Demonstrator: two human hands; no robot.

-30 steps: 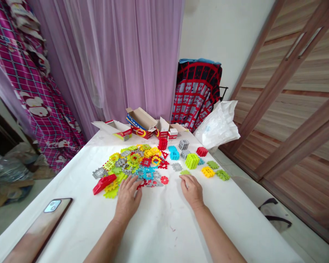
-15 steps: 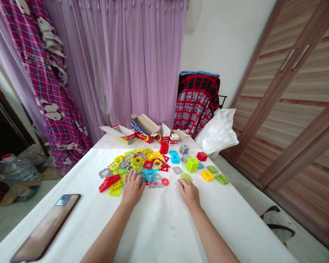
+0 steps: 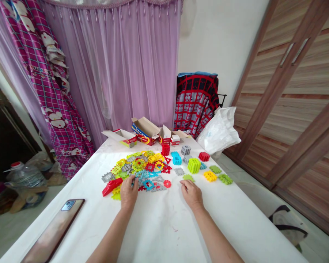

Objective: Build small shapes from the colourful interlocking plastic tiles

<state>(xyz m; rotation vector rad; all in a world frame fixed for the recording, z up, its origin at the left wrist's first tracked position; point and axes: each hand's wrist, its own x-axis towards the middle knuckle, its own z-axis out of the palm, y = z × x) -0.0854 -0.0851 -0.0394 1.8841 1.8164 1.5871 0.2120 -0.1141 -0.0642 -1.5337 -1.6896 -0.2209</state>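
Observation:
My left hand (image 3: 129, 193) is at the near edge of a mixed pile of plastic interlocking pieces (image 3: 139, 164), its fingers closed. A bit of blue shows at the fingertips, seemingly a blue interlocking piece (image 3: 133, 180) in their pinch. Just left of that hand lies a red elongated piece (image 3: 112, 186). My right hand (image 3: 192, 194) rests on the table with fingers curled in, and nothing shows in it. A flat green piece (image 3: 188, 178) lies beyond its fingertips. Farther back stand a green stack (image 3: 193, 166), a blue stack (image 3: 176, 158) and a grey stack (image 3: 185, 150).
Opened boxes (image 3: 145, 131) line the far end of the white table (image 3: 159, 226). A white plastic bag (image 3: 219, 131) is at the back right corner. A phone (image 3: 55, 230) lies at the left edge. Yellow pieces (image 3: 210, 176) and red pieces (image 3: 204, 156) sit on the right.
My left hand has gone from spread fingers over the pile to a closed pinch. Some blue pieces by it have shifted. My right hand stays curled in nearly the same place. The view has tilted slightly.

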